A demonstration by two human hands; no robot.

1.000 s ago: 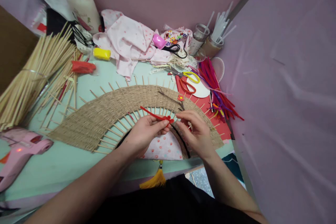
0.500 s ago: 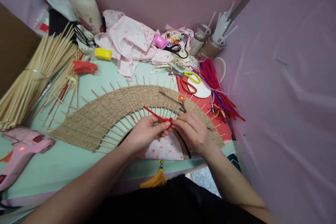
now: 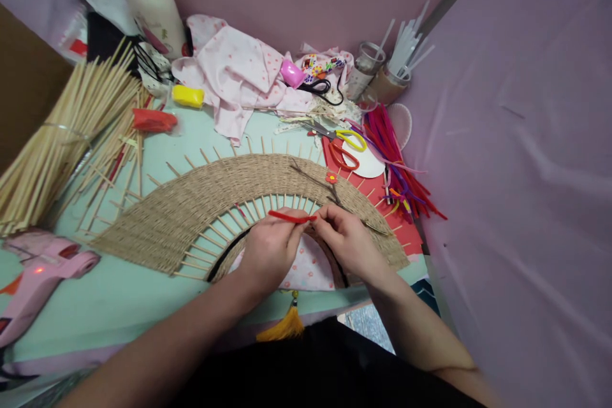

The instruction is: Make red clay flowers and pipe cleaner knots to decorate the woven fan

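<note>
since before, fuzzy red pipe cleaner (image 3: 291,217) lies flatter, pinched by closed left hand (image 3: 270,248) and right hand (image 3: 347,242).

Rough woven-straw fan (image 3: 191,204), fuzzy red pipe cleaner (image 3: 291,217), wooden skewers (image 3: 57,140).

Red pipe cleaner (image 3: 291,217), tan woven fan (image 3: 191,204) (pink dotted cloth (image 3: 306,268) beneath), yellow tassel (image 3: 285,328).

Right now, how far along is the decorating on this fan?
Done: the woven fan looks fully woven, with one red flower on it. In hand: left hand and right hand pinch a red pipe cleaner over the inner ribs. Left, apparently: it is not yet attached; spare pipe cleaners lie at right, the glue gun at left.
</note>
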